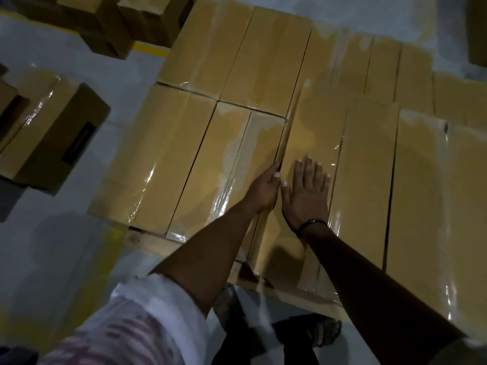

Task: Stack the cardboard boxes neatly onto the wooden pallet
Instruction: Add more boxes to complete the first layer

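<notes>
A grey floor (87, 64) fills the frame edges, with a yellow line (151, 48) at 11 o'clock. On it lies the wooden pallet (147, 239), its bare planks showing only along the near edge, from 7 to 5 o'clock. The stacked cardboard boxes (184, 143) cover nearly all of it. They are long, tan and sealed with glossy clear tape, packed side by side in rows that run from the centre to 12 and 3 o'clock.

The boxes from the centre out to 3 o'clock stand higher than the row at 9 to 10 o'clock. The centre box (316, 122) is the leftmost of the higher ones, and its near end reaches the pallet's near edge.

Off the pallet, a loose box (52, 143) sits on the floor at 9 o'clock. More loose boxes (105, 25) are piled at 11 o'clock.

A white striped sleeve (131, 325) is at 7 o'clock. A sandalled foot (316, 331) is on the floor at 6 o'clock.

Both hands are at the centre box, just below mid-frame. The right hand (307, 194) lies flat on its top, fingers straight and spread, grasping nothing. The left hand (264, 189) rests against the box's upper left edge, fingers stretched forward along it and the thumb at the rim, released rather than clenched. A dark wristband (309, 224) circles the right wrist.
</notes>
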`<state>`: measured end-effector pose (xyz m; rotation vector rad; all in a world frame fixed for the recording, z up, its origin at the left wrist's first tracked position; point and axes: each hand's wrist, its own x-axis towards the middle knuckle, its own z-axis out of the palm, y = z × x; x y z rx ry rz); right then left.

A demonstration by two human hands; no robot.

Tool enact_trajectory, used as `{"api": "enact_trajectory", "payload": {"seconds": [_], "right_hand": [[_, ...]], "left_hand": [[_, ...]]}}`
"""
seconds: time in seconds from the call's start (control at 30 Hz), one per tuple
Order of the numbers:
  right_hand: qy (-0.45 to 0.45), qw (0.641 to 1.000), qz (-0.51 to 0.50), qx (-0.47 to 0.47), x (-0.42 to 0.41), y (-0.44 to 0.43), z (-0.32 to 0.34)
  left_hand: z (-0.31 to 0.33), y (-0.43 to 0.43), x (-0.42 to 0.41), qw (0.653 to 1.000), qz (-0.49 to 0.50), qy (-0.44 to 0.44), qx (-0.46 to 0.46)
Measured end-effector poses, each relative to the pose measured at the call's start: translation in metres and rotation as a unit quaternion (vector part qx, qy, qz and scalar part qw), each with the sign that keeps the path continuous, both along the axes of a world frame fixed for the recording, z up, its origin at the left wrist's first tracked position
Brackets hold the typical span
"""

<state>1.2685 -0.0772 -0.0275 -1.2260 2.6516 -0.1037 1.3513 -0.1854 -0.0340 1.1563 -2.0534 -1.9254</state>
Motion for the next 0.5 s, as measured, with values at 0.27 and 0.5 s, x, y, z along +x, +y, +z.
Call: {"api": "enact_trajectory", "payload": {"seconds": [0.27, 0.5], "right_hand": [[-0.024, 1.0, 0.002, 0.001, 0.0, -0.004, 0.0], [-0.048, 0.999, 0.024, 0.005, -0.007, 0.008, 0.009]], "left_hand": [[-0.006, -0.008, -0.005, 0.999, -0.04, 0.0, -0.023], [0.006, 0.006, -0.007, 0.965, -0.08, -0.105, -0.225]]}}
